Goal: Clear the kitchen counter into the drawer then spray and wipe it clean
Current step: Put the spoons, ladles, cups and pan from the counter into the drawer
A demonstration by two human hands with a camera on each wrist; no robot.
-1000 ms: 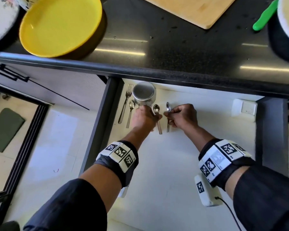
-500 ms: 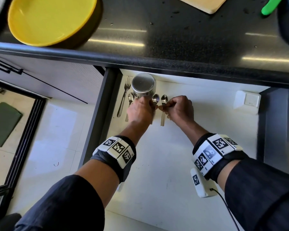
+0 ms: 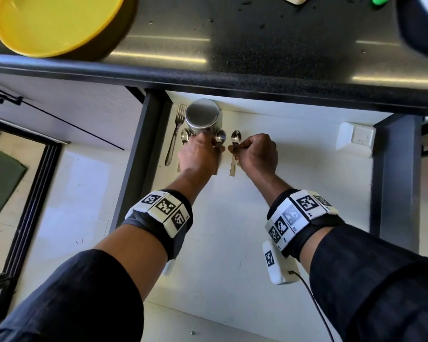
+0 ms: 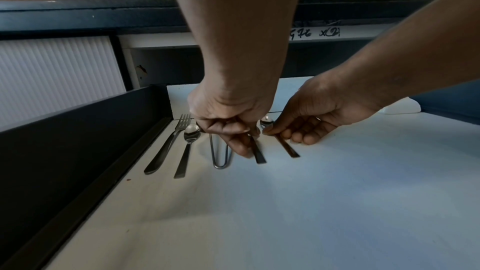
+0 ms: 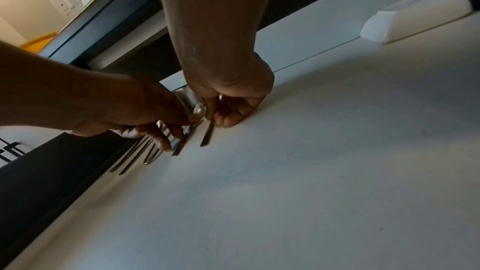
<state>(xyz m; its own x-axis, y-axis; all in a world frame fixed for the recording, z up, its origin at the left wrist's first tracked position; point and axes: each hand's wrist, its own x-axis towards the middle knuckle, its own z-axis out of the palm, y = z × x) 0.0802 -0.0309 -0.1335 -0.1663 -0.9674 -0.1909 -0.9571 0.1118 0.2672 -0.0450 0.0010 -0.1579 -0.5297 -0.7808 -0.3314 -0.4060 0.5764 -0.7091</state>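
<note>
Spoon [image 3: 235, 144] lying in the drawer [image 3: 232, 230], handle toward the body, pinched at its neck by right hand [image 3: 256, 154]; left hand [image 3: 198, 154] beside it, fingers curled on a second spoon [image 3: 220, 138].

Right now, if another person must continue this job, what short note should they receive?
Left hand: fingers on a spoon in the open drawer, beside the steel cup.
Right hand: pinches another spoon, laying it parallel.
Done: fork, third spoon, cup in drawer.
Left: yellow bowl and other things on the counter; then spray, wipe.
</note>
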